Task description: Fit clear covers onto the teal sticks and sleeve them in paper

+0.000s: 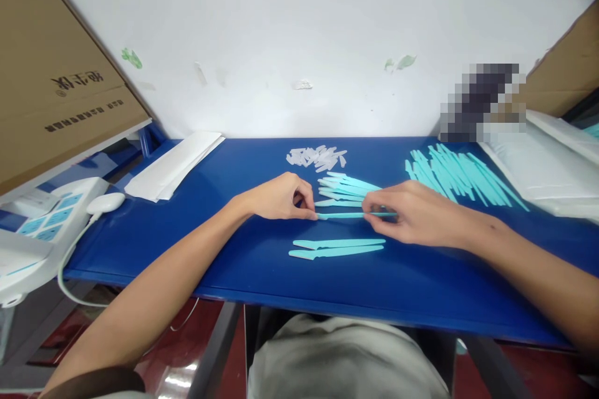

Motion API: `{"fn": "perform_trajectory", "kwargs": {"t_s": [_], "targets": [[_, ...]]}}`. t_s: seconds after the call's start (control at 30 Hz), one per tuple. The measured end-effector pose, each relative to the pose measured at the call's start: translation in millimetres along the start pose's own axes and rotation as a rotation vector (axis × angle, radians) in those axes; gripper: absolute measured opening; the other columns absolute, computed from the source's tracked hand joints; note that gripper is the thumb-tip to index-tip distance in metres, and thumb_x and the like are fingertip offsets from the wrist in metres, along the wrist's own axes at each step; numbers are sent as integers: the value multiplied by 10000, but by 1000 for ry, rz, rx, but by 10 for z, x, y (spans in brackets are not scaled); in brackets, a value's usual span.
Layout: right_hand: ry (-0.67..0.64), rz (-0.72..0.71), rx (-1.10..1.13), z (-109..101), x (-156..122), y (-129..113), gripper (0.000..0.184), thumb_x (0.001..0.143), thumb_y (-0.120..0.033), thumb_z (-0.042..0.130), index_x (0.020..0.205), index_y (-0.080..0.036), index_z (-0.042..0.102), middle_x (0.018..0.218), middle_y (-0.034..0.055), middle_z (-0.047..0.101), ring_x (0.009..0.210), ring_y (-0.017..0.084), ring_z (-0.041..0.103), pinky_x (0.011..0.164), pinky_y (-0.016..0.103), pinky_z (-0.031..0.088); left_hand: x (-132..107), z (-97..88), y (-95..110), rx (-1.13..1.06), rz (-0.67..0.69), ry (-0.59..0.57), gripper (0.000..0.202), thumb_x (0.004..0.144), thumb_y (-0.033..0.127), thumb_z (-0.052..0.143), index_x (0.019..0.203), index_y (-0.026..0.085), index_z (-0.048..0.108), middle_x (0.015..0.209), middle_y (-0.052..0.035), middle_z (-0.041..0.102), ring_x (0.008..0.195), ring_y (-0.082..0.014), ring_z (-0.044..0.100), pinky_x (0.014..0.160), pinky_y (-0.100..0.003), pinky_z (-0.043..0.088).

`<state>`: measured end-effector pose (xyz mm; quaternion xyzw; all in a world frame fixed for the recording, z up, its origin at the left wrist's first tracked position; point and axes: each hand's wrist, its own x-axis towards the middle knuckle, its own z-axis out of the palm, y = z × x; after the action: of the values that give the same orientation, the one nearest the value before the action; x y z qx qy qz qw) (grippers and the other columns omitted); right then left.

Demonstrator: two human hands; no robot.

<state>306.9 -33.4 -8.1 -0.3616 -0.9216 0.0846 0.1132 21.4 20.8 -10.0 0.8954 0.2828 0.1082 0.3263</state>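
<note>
Both my hands hold one thin teal plastic razor stick (349, 215) level over the blue table (234, 262). My left hand (281, 196) pinches its left tip, fingers closed. My right hand (412, 212) grips its right end, fingers curled. Just behind the stick lies a small stack of teal sticks (346, 188). Two more teal sticks (337, 247) lie side by side in front of it. A pile of small clear caps (317, 158) sits further back.
A larger heap of teal sticks (461, 176) lies at the right. White sheets (175, 164) lie at the back left, white bags (543, 165) at the right. A cardboard box (56, 75) and a white device with a cord (47, 224) stand at the left.
</note>
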Motion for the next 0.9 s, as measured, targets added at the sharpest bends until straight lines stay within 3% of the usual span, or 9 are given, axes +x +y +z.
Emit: {"fn": "perform_trajectory", "kwargs": {"t_s": [0.1, 0.17, 0.23, 0.3, 0.37, 0.47, 0.57, 0.77, 0.9], "targets": [[-54, 20, -70, -33, -2, 41, 154, 862, -250, 543, 725, -217, 605, 644, -6, 645, 528, 132, 513, 549, 283, 286, 26, 10, -58, 125, 6, 179, 312, 911, 472, 668, 908, 182, 785, 839, -46, 691, 738, -161, 587, 679, -290, 462], [-78, 27, -109, -33, -3, 62, 212, 873, -277, 545, 670, -214, 547, 631, -5, 627, 528, 132, 501, 550, 288, 269, 24, -17, -169, 340, -44, 337, 336, 964, 451, 579, 1017, 180, 770, 953, -77, 701, 876, -211, 611, 810, -339, 484], [-75, 27, -132, -13, -3, 68, 260, 898, -305, 541, 658, -211, 509, 624, -3, 608, 525, 131, 483, 549, 292, 258, 7, -63, -316, 563, -121, 420, 370, 994, 393, 500, 1180, 171, 730, 1150, -121, 684, 1055, -272, 593, 944, -412, 467], [-56, 12, -121, 18, 4, 59, 277, 916, -323, 549, 668, -210, 503, 637, 4, 603, 545, 137, 476, 558, 295, 264, -19, -116, -460, 664, -170, 403, 434, 1007, 345, 446, 1352, 166, 639, 1359, -136, 619, 1214, -310, 537, 1024, -460, 438], [-41, -26, -100, 48, 20, 41, 301, 934, -344, 557, 668, -212, 507, 636, 12, 597, 601, 156, 487, 610, 303, 303, -42, -164, -564, 677, -200, 351, 474, 1014, 322, 416, 1435, 171, 570, 1436, -120, 594, 1300, -318, 499, 1057, -476, 425], [-35, -68, -114, 78, 52, 14, 359, 974, -348, 517, 642, -210, 507, 599, 17, 574, 669, 180, 494, 743, 348, 333, -58, -214, -614, 692, -245, 309, 463, 1013, 315, 409, 1420, 184, 587, 1379, -103, 653, 1293, -312, 534, 1051, -475, 433], [-35, -48, -137, 91, 64, -7, 376, 1000, -313, 458, 647, -201, 525, 596, 11, 587, 598, 152, 452, 801, 383, 331, -62, -244, -576, 734, -264, 313, 423, 1000, 299, 430, 1345, 189, 648, 1313, -100, 695, 1224, -309, 594, 1012, -464, 450], [-117, 34, 32, 64, 16, -96, 241, 947, -382, 549, 862, -231, 717, 531, 13, 548, 720, 219, 583, 606, 288, 358, -69, -246, -456, 740, -133, 226, 337, 984, 227, 458, 1182, 217, 731, 1198, -79, 729, 1072, -265, 658, 896, -383, 472], [-232, 32, 157, 12, 11, -155, 202, 916, -363, 590, 947, -221, 730, 568, -27, 549, 544, 139, 513, 540, 265, 350, -43, -187, -401, 664, -96, 201, 342, 1004, 215, 434, 1149, 199, 743, 1140, -97, 715, 1025, -249, 663, 867, -364, 476]]}}
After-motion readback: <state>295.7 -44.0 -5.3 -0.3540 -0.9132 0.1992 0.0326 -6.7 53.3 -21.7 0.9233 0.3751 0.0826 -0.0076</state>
